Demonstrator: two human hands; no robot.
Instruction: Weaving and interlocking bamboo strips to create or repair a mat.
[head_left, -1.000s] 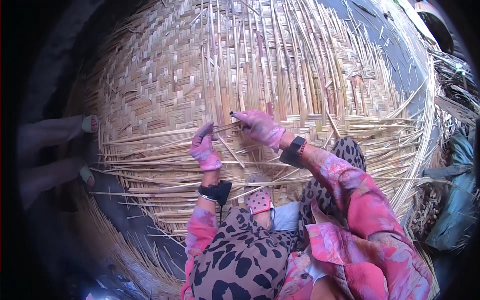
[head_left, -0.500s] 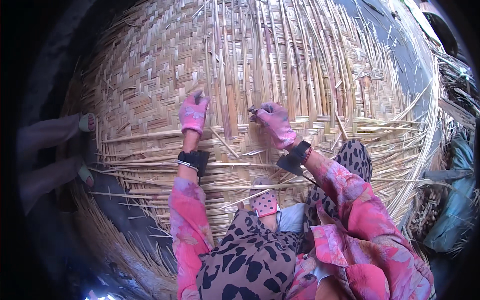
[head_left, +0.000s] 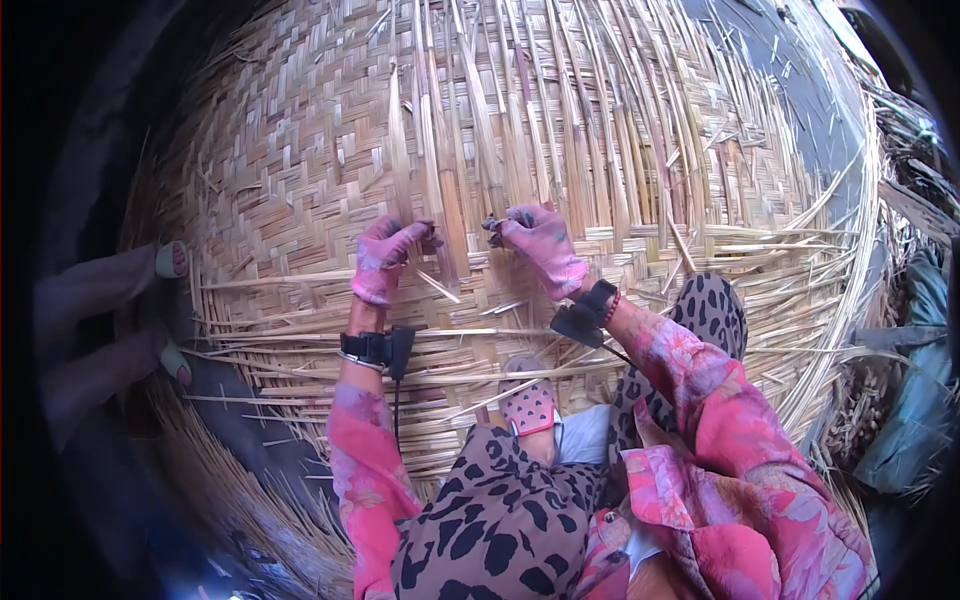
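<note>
Pink gloves with darkened fingertips cover both hands over a large herringbone-woven mat (head_left: 300,170) of flat, straw-coloured reed strips. My left hand (head_left: 385,255) is closed, its thumb and fingers pinched together; a pale reed strip (head_left: 398,130) runs away from it, slightly blurred. To its right, my right hand (head_left: 540,245) pinches at the near end of another reed strip (head_left: 482,120); the exact grip is hidden by the fingers. Between the hands, further lengthwise strips lie on the weave. Loose crosswise strips (head_left: 470,333) pass under my forearms.
My shoe (head_left: 528,405) rests on the mat between my knees. Another person's feet (head_left: 172,262) stand at the left edge. On the right are a bluish-green plastic sheet (head_left: 915,390) and piled stalks (head_left: 905,130). A short loose piece (head_left: 437,287) lies near my left hand.
My left hand has moved slightly down and turned inward, its fingertips nearer the right hand. The right hand has shifted a little left. Strips beyond both hands have shifted.
</note>
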